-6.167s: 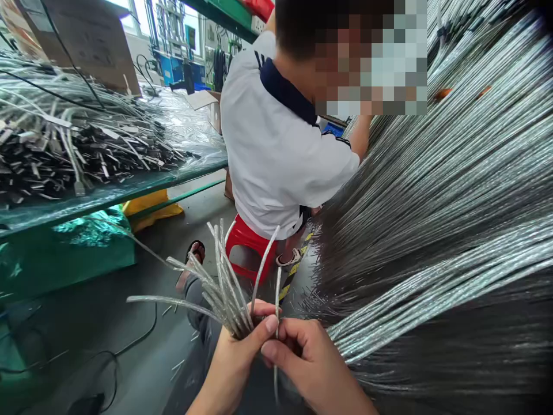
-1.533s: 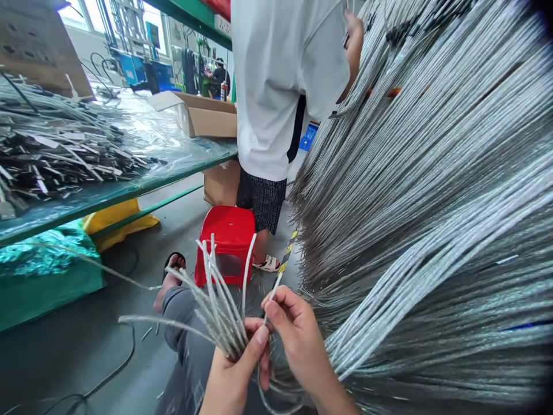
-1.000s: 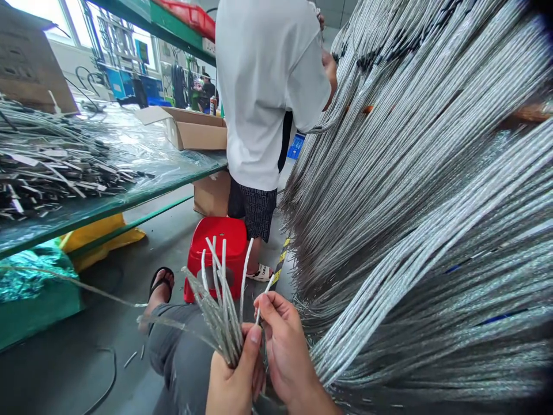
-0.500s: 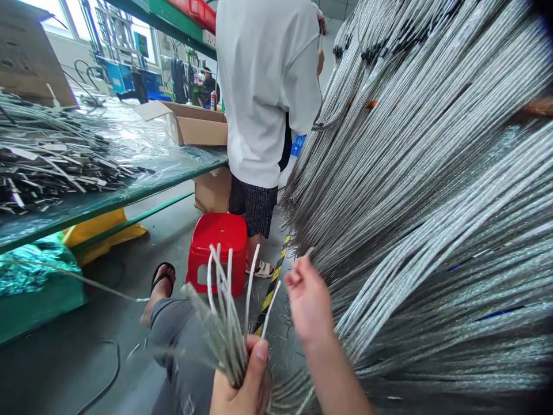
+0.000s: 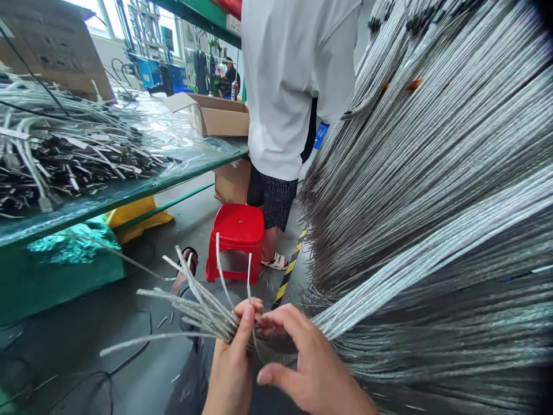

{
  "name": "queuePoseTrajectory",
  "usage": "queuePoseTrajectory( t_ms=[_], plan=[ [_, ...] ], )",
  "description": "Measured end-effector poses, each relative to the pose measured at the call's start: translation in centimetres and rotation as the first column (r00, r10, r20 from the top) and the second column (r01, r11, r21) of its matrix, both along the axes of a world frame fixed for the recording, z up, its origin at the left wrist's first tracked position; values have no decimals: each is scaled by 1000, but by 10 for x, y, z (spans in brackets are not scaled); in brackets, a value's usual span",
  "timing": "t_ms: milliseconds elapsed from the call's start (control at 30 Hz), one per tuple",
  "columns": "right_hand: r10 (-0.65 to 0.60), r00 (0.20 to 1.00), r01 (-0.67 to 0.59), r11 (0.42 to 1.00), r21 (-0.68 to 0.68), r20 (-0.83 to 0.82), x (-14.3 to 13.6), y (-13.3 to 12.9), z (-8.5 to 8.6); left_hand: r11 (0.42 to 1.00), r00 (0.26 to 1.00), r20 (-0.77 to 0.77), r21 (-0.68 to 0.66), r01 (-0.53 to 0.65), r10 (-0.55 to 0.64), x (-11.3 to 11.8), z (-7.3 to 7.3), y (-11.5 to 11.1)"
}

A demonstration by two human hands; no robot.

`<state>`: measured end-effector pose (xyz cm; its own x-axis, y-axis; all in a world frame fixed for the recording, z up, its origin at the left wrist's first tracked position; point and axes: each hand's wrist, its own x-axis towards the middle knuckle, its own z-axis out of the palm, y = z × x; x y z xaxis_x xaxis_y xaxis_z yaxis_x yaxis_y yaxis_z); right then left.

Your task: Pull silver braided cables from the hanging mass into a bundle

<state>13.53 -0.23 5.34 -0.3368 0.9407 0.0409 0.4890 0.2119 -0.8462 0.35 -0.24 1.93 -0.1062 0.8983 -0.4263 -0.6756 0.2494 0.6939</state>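
A red plastic stool stands on the grey concrete floor. Left of the stool runs a green-framed desk under clear plastic sheet, with a yellow bag beneath it. Behind the stool an open cardboard box sits on the desk's far end, and another box rests below. Beside the stool a yellow-black striped tape crosses the floor. Far behind, bright windows light blue machinery.

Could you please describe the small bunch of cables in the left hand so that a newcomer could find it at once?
A huge curtain of silvery cables fills the right side. At its lower left edge, the left hand grips a small bunch. Unlike the hanging strands, its ends fan upward and leftward.
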Motion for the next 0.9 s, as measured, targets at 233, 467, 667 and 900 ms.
queuePoseTrajectory(
  t_ms=[233, 467, 667, 900],
  plan=[
    [-117, 992, 107, 982, 152, 54, -9, -7, -14, 1000, 1000, 13, -7, 10, -10, -1, 0, 1],
    [-504, 849, 451, 848, 280, 158, 13, 45, -9, 995, 996, 45, 69, 72, -75, 4, -5, -8],
    [-506, 750, 415, 861, 293, 425, 27, 81, -15, 986, 991, 56, 127, 112, -120, 5, -10, -10],
    [-99, 990, 90, 992, -90, -98, -16, 40, -1, 985, 985, 83, 105, 140, -149, 8, -27, -10]
  ],
)
